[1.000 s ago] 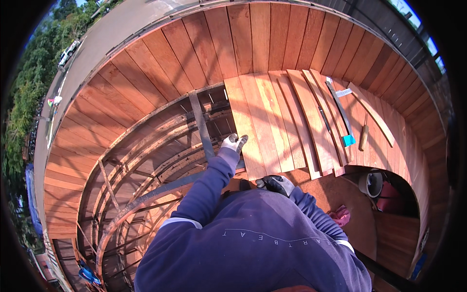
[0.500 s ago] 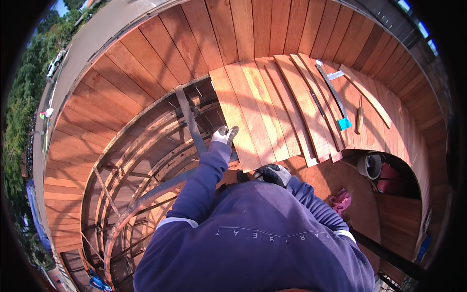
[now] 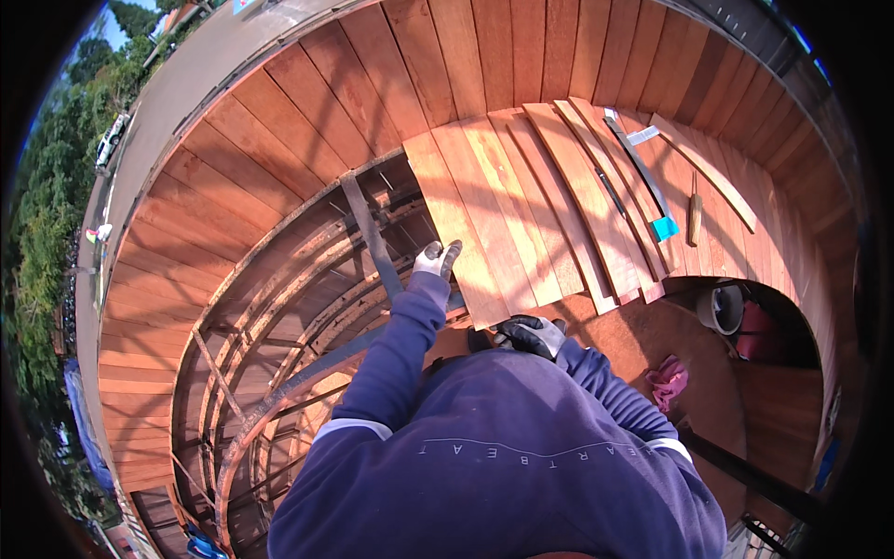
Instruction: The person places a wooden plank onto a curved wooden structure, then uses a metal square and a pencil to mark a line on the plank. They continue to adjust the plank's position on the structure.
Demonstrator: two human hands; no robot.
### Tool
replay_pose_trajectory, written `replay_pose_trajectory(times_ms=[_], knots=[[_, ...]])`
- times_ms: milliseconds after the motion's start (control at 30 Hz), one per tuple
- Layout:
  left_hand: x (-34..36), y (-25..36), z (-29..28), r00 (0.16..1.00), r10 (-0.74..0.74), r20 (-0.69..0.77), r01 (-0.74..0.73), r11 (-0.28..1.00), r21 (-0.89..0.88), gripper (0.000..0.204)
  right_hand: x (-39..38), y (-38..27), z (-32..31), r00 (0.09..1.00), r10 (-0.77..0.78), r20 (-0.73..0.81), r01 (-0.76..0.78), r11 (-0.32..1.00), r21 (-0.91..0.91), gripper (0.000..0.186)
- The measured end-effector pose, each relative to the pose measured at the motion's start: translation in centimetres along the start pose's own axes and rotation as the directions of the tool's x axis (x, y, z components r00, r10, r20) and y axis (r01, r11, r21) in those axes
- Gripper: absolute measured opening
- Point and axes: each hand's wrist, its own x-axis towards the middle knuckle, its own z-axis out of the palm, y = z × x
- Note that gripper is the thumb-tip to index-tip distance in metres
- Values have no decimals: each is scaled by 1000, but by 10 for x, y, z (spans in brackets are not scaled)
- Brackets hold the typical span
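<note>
My left hand (image 3: 436, 260), in a white glove with dark fingertips, is at the left edge of the outermost wooden plank (image 3: 457, 240). Its fingers are bent, gripping that edge. Just past the near ends of the planks is my right hand (image 3: 533, 335), in a black and grey glove. Its fingers are curled together; whatever may be in them is hidden. Beside the outermost plank, several reddish planks lie side by side over the frame. Farther right, loose planks (image 3: 582, 200) rest on top of the laid ones.
Left of the planks is an open curved metal frame (image 3: 279, 359) with a flat crossbar (image 3: 372, 238). On the boards lie a wood-handled tool (image 3: 695, 220), a dark strip with a blue end (image 3: 664, 227) and a pen-like tool (image 3: 610, 191). A bucket (image 3: 721, 309) and pink cloth (image 3: 667, 382) sit right.
The view has shifted slightly, so the scene sits a little to the right. Both hands stay in nearly the same places by the outermost plank.
</note>
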Motion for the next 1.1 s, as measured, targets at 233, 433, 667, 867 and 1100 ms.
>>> replay_pose_trajectory(times_ms=[233, 433, 667, 867, 1100], knots=[[13, -19, -10, 1000, -24, 15, 23, 999, 42, 37, -9, 20, 8, 999, 18, -45, -10, 983, 182, 29], [8, -6, 0, 995, 91, -48, -89, 995, 40, 35, -12, 30, 4, 992, 109, -60, -83, 938, 337, 35], [2, 9, 2, 998, -18, -63, 28, 989, 147, 39, -15, 27, -2, 993, 104, -56, -94, 982, 166, 39], [13, -10, -10, 999, 10, 37, -15, 988, 151, 40, -13, 19, -1, 984, 164, -69, -158, 983, 90, 39], [-5, 16, 4, 992, 98, -85, -92, 994, 64, 35, -15, 11, -7, 992, -53, -114, 35, 987, -158, 32]])
